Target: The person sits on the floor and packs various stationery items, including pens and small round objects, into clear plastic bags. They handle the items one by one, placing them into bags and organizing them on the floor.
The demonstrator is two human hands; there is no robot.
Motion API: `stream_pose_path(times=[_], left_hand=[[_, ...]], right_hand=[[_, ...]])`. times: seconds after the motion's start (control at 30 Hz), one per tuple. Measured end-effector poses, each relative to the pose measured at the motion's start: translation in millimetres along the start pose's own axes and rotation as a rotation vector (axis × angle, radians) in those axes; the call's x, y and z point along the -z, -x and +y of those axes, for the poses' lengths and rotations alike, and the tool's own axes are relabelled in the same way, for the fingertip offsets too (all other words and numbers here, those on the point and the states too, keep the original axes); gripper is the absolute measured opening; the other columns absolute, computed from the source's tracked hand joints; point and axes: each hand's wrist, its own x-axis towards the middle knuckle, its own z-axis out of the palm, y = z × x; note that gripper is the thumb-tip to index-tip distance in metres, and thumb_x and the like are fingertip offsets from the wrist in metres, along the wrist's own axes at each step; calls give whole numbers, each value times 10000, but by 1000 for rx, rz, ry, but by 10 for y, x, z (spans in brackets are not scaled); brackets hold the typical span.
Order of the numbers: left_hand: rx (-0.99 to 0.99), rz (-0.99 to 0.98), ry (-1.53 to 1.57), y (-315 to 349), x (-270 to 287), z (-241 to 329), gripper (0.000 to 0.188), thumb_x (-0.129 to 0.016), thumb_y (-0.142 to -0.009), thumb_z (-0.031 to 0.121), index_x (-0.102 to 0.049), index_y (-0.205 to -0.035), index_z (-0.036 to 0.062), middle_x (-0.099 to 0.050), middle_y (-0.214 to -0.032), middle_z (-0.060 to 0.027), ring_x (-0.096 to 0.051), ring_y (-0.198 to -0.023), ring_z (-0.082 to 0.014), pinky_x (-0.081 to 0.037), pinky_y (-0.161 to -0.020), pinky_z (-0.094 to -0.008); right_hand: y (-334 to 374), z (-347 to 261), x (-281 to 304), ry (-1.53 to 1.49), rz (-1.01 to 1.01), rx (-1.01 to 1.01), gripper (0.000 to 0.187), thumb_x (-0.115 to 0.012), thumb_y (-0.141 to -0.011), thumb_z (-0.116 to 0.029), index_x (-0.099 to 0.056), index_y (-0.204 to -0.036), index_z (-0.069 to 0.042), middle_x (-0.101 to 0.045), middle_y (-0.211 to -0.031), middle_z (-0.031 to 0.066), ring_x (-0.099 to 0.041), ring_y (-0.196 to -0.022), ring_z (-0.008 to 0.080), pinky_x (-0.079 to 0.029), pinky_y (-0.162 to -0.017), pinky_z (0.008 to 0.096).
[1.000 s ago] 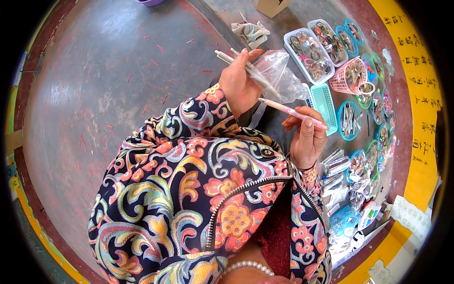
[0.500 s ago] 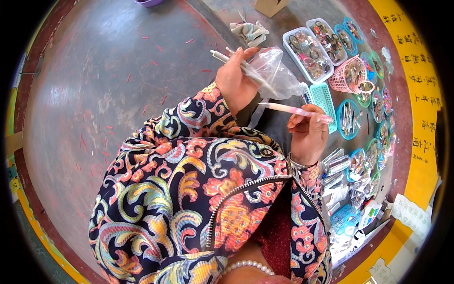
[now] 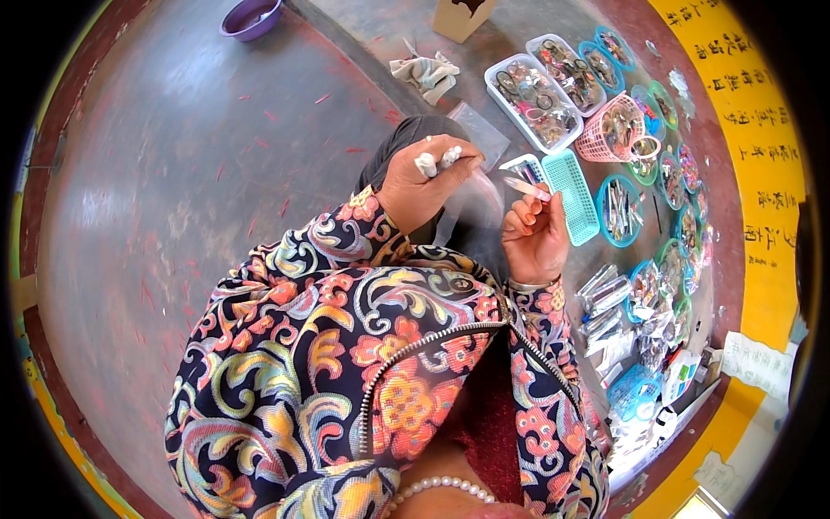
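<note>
My left hand [image 3: 419, 192] is closed, palm down, around white pens [image 3: 425, 164]; their pale ends stick out between the fingers, and the rest is hidden. Clear plastic film [image 3: 474, 203] hangs beneath that hand. To its right, my right hand [image 3: 536, 244] pinches a pink-and-white pen [image 3: 527, 188] between thumb and fingers, its tip tilted up toward the left. A flat clear plastic bag [image 3: 491, 140] shows just beyond my left hand. Beside the right hand stands a teal slotted basket [image 3: 569, 199], with a white tray of pens [image 3: 521, 166] at its left.
White boxes [image 3: 536, 104] of hair ties, a pink basket [image 3: 605, 130] and a blue bowl of pens [image 3: 621, 210] stand to the right. Bagged pens [image 3: 603, 298] lie nearer. A grey cloth with scissors [image 3: 425, 73], a cardboard box [image 3: 461, 19] and a purple basin [image 3: 251, 19] are farther away.
My left hand has turned palm down, moved slightly nearer, and the pens now point upward. The right hand has shifted left with its pen, now tilted. The bag no longer bunches at my left hand.
</note>
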Motion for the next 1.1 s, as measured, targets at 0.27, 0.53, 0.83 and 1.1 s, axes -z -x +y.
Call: stream_pose_path(times=[0.27,0.53,0.83,1.1], left_hand=[[-172,-68,-48,14,2,115,161,-595,-791,-10,-615,-944,35,-613,-803,-77,-570,-712,-160,-437,-652,-265],[-267,-76,-37,4,-12,82,161,-602,-780,-20,-608,-936,19,-616,-802,-90,-578,-711,-170,-438,-637,-266],[-283,-60,-166,2,-6,89,179,-638,-754,-10,-602,-919,47,-632,-810,-84,-602,-725,-237,-462,-643,-298],[-336,-35,-270,23,-14,51,161,-578,-798,34,-597,-954,68,-633,-788,-56,-601,-680,-192,-458,-609,-277]], right_hand=[[11,-14,27,34,6,15,262,-460,-919,-281,-520,-965,-29,-484,-686,30,-428,-592,126,-332,-516,246],[6,30,3,133,24,46,270,-447,-923,-283,-524,-962,-28,-496,-671,27,-451,-576,135,-342,-507,255],[74,-23,-65,393,60,291,323,-508,-890,-320,-527,-973,-9,-551,-685,46,-530,-615,150,-401,-531,260],[102,-10,-101,467,54,365,350,-503,-893,-328,-523,-975,12,-574,-692,71,-540,-593,159,-407,-512,264]])
